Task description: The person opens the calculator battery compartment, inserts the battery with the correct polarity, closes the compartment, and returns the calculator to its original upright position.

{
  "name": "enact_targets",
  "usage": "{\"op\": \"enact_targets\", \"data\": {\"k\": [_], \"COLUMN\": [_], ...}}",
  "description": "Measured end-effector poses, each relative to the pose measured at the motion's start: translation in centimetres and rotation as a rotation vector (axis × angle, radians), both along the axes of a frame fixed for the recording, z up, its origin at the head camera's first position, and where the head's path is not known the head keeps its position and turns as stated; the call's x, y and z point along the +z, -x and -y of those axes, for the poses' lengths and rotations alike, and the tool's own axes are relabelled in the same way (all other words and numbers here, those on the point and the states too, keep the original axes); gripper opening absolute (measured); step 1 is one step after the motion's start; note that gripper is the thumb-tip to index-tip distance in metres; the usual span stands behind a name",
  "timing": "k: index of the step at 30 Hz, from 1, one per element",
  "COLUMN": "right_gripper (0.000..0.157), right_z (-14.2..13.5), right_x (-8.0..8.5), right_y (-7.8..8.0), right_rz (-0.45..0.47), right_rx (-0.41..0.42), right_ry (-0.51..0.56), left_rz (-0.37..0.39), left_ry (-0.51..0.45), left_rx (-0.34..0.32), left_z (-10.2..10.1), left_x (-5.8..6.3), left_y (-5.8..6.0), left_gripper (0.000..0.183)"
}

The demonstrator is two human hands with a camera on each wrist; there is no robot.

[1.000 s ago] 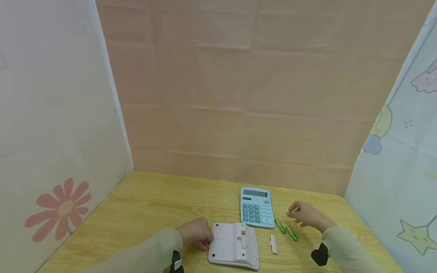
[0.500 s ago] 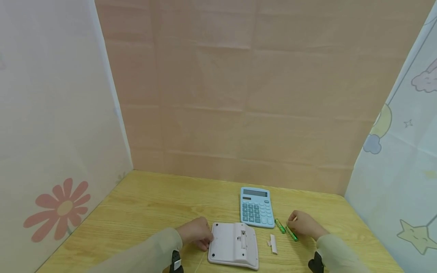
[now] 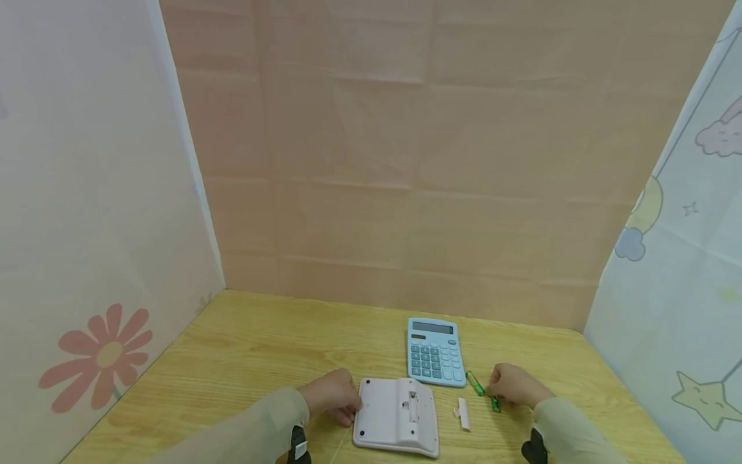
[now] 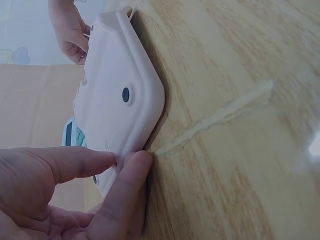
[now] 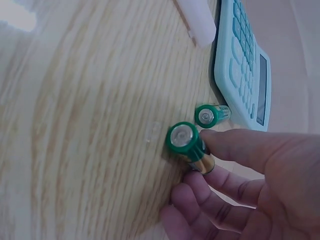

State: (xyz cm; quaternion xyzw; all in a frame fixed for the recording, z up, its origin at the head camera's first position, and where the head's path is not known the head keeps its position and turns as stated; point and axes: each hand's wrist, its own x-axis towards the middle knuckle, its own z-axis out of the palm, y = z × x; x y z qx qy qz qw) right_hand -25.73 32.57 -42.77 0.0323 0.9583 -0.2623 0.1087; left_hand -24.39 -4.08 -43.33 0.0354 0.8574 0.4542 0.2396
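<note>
Yellow wood grain covered the bench (image 3: 290, 335), whose rear edge met a tan back panel (image 3: 348, 161) below the middle of the head view. A left panel (image 3: 87, 193) printed with a red flower bounded the bench at the left of the frame; a right panel (image 3: 684, 290) with star and moon prints bounded it at the right. Bare grain extended from the left panel to the left hand (image 3: 333, 394). A narrower stretch separated the right hand (image 3: 516, 385) from the right panel.

Both forearms entered from the bottom edge of the frame. At lower centre, the left hand gripped the left edge of a pale pink device (image 3: 382, 415) between thumb and forefinger. At lower right, the right hand was angled inward; its fingers pinched a green battery (image 5: 181, 142), thumb on one side and fingers opposite. Contact between this battery and the bench could not be determined.

The gripped battery had a green wrapper, a gold section and a silver end facing the right wrist camera. A second battery (image 3: 475, 384) lay just beside the lower right corner of a blue calculator (image 3: 440, 374), which rested keys upward. At bottom centre, the pale pink device showed dark round feet and an exposed slot (image 3: 414, 409) in its raised section. A small pale cover (image 3: 465, 415) lay between device and batteries.
</note>
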Motion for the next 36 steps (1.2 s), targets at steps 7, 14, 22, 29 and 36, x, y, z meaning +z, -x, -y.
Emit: {"op": "enact_targets", "data": {"k": [7,14,22,29,36], "right_gripper": [0.017,0.017,0.013,0.01,0.018], "right_z": [0.2,0.1,-0.3,-0.9,-0.8], "right_x": [0.0,0.3,1.2,2.5,4.2], "right_y": [0.2,-0.1,-0.5,-0.3,0.0], "right_rz": [-0.022,-0.03,-0.027,-0.039,-0.05], "right_rx": [0.022,0.032,-0.002,-0.002,0.07], "right_ry": [-0.01,-0.01,0.009,0.133,0.275], "left_rz": [-0.006,0.003,0.003,0.003,-0.001], "left_ry": [0.016,0.012,0.007,0.001,0.017], "left_rx": [0.002,-0.002,-0.012,-0.019,-0.014], "left_z": [-0.1,0.0,0.1,0.1,0.1], "left_x": [0.1,0.0,0.1,0.1,0.3], "left_y": [0.1,0.2,0.1,0.0,-0.1], "left_gripper": [0.016,0.015,0.014,0.013,0.014]}}
